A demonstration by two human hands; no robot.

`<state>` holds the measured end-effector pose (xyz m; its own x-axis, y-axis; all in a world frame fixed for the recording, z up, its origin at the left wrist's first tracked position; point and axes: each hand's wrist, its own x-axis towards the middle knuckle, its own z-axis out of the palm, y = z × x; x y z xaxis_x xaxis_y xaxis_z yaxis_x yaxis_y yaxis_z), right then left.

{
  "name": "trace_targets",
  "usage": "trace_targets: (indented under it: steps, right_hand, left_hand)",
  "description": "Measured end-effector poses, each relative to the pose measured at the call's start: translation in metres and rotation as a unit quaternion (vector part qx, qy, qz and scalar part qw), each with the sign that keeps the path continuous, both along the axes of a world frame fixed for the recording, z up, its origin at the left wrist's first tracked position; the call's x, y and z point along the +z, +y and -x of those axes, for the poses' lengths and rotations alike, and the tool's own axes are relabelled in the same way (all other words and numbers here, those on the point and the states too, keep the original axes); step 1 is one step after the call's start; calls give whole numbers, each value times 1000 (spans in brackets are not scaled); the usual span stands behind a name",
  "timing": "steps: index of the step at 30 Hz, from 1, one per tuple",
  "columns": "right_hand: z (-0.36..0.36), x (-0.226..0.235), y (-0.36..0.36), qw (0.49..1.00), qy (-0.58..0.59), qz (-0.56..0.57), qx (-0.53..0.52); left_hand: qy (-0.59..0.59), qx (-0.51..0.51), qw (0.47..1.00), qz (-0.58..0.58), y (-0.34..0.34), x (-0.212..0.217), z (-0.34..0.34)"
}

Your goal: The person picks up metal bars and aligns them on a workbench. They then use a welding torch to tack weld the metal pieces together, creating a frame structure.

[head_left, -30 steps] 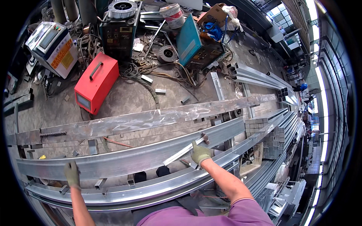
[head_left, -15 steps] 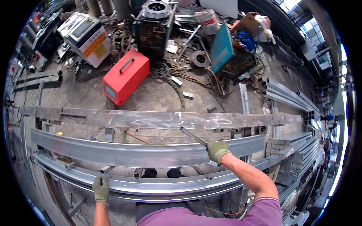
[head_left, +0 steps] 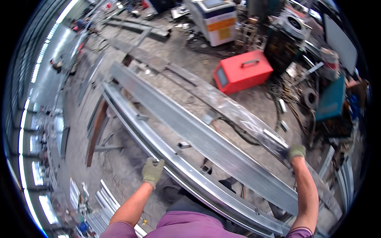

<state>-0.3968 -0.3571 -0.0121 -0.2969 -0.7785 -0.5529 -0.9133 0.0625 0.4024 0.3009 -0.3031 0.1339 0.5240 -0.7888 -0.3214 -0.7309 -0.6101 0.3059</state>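
Both my hands wear olive-green work gloves. My left hand (head_left: 153,171) curls its fingers over the near edge of a shiny curved-looking steel channel (head_left: 174,160). Out to the right, my right hand (head_left: 296,153) is closed on the near end of a short dark metal bar (head_left: 275,139). This bar lies along or just over a worn flat steel beam (head_left: 234,110); I cannot tell whether it touches. Between the channel and the beam runs a wide galvanized steel section (head_left: 198,137). Blur hides fine detail around the right fingers.
A red box-shaped machine (head_left: 244,71) with a handle stands beyond the beam. Behind it are a white and orange cabinet (head_left: 216,23), tangled cables and a teal-panelled machine (head_left: 331,99). Small tube pieces (head_left: 183,145) sit between the long sections. More metal lengths lie at lower left.
The view has swung to the left. My right hand has carried the metal bar outward from over the wide section to the worn beam. My left hand remains at the near channel.
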Motion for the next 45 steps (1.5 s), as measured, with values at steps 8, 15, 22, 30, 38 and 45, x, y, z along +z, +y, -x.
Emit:
trace_targets:
  steps: [8, 15, 22, 30, 38, 45]
  right_hand:
    - [-67, 81, 32, 994, -78, 75, -13]
    - [-299, 153, 78, 928, -319, -183, 60]
    - [-318, 147, 150, 942, -304, -24, 142]
    - [-317, 178, 148, 930, -274, -237, 57]
    - [-286, 204, 167, 940, -237, -244, -22]
    - [-246, 208, 81, 955, -196, -220, 45]
  left_hand:
    - [298, 267, 916, -20, -29, -30, -49]
    - [-108, 4, 986, 124, -52, -40, -63]
    - [217, 198, 951, -92, -141, 10, -69]
    - [148, 215, 962, -81, -138, -20, -89]
    - [17, -20, 1000, -7, -174, 40, -60]
    - [208, 33, 977, -37, -243, -87, -66]
